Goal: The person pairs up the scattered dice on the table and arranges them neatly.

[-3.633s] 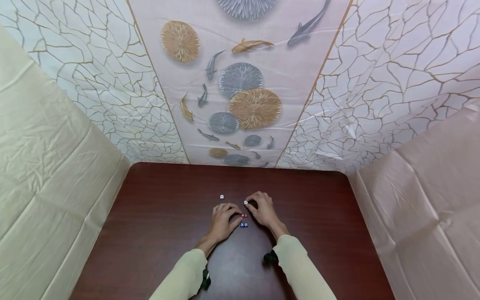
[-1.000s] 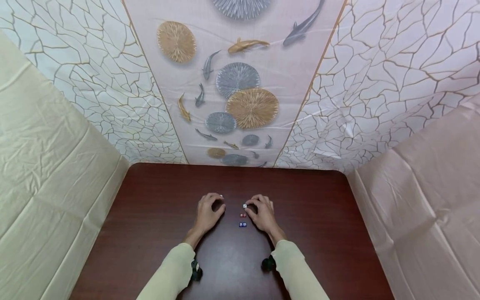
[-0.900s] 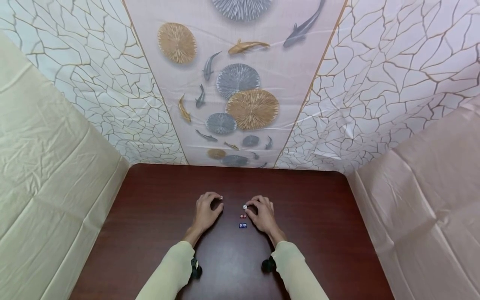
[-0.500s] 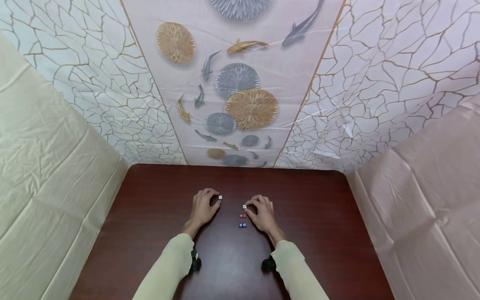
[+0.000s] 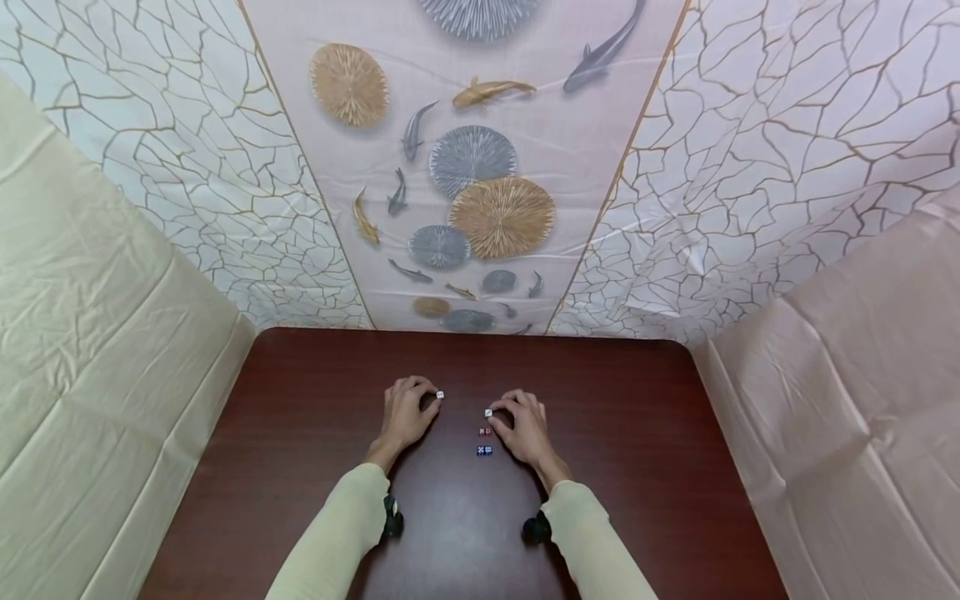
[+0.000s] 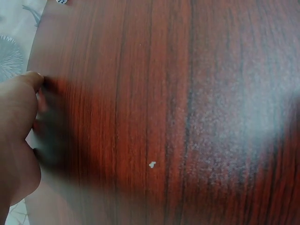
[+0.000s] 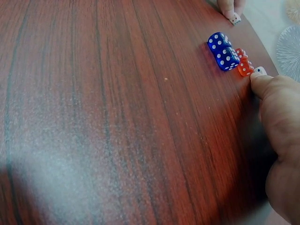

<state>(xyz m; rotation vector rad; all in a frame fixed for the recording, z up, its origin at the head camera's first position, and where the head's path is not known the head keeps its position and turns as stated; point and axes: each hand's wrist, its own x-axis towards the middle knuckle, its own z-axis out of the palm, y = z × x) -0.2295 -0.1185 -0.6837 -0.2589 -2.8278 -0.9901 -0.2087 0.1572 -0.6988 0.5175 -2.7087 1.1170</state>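
Observation:
In the head view, my left hand [image 5: 406, 413] pinches a white die [image 5: 440, 395] between thumb and forefinger, at the left. That die also shows at the fingertips in the right wrist view, as a white die [image 7: 236, 19]. My right hand [image 5: 526, 427] pinches a second white die [image 5: 488, 413], just beyond a pair of red dice [image 5: 485, 432]. Nearer the body lies a pair of blue dice [image 5: 484, 450], side by side. In the right wrist view the thumb partly hides the right white die [image 7: 259, 71], close to the red dice [image 7: 244, 62].
The dice lie on a dark red-brown wooden table [image 5: 300, 500]. Behind it hangs a patterned cloth [image 5: 480, 275] with fish and round shapes; beige cloths [image 5: 112, 375] stand at both sides. A dark camera [image 5: 537, 528] is on each wrist.
My left hand has left the red dice, moved left and away, and taken hold of the left white die. My right hand has brought its white die slightly nearer the red pair.

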